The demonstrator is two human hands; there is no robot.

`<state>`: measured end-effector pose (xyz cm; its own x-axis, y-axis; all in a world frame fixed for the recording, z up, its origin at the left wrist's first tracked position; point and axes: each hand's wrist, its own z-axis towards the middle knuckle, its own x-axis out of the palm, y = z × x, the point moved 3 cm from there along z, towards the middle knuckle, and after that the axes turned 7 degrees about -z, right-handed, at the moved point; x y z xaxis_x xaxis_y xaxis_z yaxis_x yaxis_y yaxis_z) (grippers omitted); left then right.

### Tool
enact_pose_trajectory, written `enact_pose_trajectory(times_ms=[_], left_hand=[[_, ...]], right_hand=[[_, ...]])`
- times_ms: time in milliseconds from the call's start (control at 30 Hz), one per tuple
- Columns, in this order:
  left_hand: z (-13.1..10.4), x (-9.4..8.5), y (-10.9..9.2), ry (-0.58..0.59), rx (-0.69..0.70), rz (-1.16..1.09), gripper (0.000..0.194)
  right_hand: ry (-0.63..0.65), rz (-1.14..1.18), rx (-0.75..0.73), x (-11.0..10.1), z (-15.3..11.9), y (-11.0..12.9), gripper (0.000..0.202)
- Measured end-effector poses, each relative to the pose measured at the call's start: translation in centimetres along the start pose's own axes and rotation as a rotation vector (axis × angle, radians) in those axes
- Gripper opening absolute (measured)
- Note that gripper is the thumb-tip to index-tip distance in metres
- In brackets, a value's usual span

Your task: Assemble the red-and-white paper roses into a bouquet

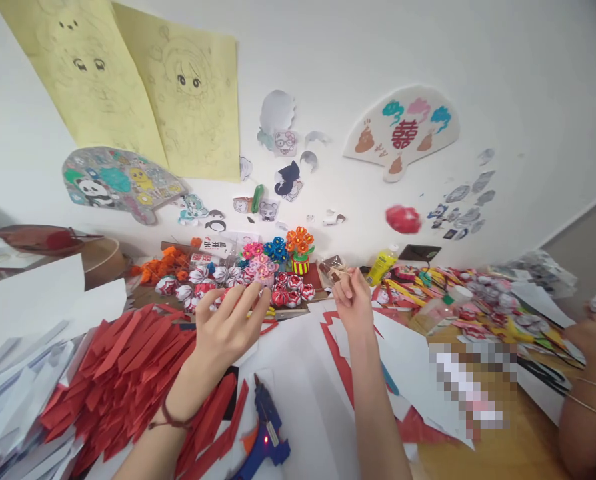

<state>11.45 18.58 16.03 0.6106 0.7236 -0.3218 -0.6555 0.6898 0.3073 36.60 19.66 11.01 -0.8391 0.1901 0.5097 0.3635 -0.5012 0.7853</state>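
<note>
My left hand (231, 327) is stretched over a cluster of red-and-white folded paper flowers (213, 288), its fingers apart; I see nothing held in it. The fingers of my right hand (353, 300) are pinched together near a small clear packet (332, 270), and what they grip is too small to make out. Between my forearms a blue glue gun (267, 427) lies on white paper (298, 380), its red light lit. Left of it sits a large heap of folded red paper strips (123, 373).
White folded strips (23, 393) fill the left side. Behind the paper flowers stand a small striped pot of orange flowers (301, 257) and a yellow bottle (382, 265). Another person's hand (595, 340) is at the right edge. Drawings (193, 100) hang on the wall.
</note>
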Motion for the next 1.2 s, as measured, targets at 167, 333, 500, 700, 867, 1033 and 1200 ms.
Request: enact_pose_trajectory(times_ms=[167,333,500,700,867,1033,1200], left_hand=[[-0.2,1.8,-0.6,0.234,-0.258,-0.364,0.021],[0.1,3.9,-4.2,0.481,-0.596,-1.003,0.027],[1.6,3.4,-8.8,0.464,-0.7,-1.128,0.031],[2.0,1.5,-12.4,0.493,-0.791,-1.247,0.018],[1.4,0.2,-13.5,0.48,-0.81,-1.406,0.015],[0.9,-0.8,-13.5,0.413,-0.841,-1.373,0.023],[0.4,-1.2,-12.5,0.384,-0.819,-1.358,0.024]], right_hand=[[-0.006,-0.085,0.04,1.0,-1.0,0.3,0.023],[0.034,-0.166,0.159,0.9,-5.7,0.1,0.03],[0.094,-0.21,0.259,-0.8,-12.7,-0.2,0.027],[0.169,-0.233,0.343,-2.5,-18.5,0.7,0.028],[0.226,-0.247,0.386,-2.9,-21.4,1.3,0.03],[0.132,-0.317,0.343,-2.4,-22.8,1.2,0.029],[0.017,-0.476,0.252,-1.6,-24.3,1.2,0.031]])
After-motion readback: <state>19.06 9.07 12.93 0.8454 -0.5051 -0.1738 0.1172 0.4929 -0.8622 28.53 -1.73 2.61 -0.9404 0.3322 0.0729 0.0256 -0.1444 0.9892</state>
